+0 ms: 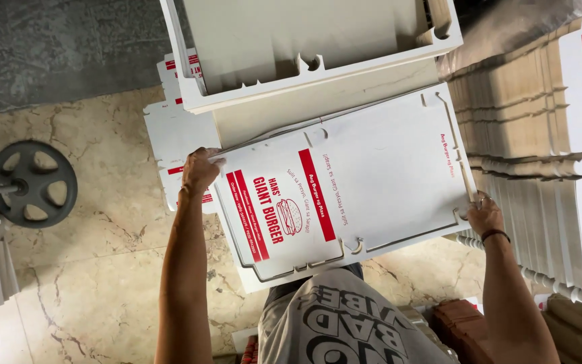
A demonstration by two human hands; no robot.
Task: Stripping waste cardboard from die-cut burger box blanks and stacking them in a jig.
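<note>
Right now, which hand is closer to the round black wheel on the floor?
Left. The left hand grips the flat white box on the black wheel's side; the right hand holds the far edge.

Left hand (200, 170), right hand (483, 212) grip flat white box blank (372, 168) edges.

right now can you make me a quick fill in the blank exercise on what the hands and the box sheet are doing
1. Both hands hold one flat die-cut burger box sheet; the left hand grips its ____ edge in the picture.
2. The right hand wears a dark ____ on its wrist.
3. The sheet's printed stripes are ____.
4. Left on the marble floor lies a dark spoked ____.

Missing words: left; band; red; wheel
</note>
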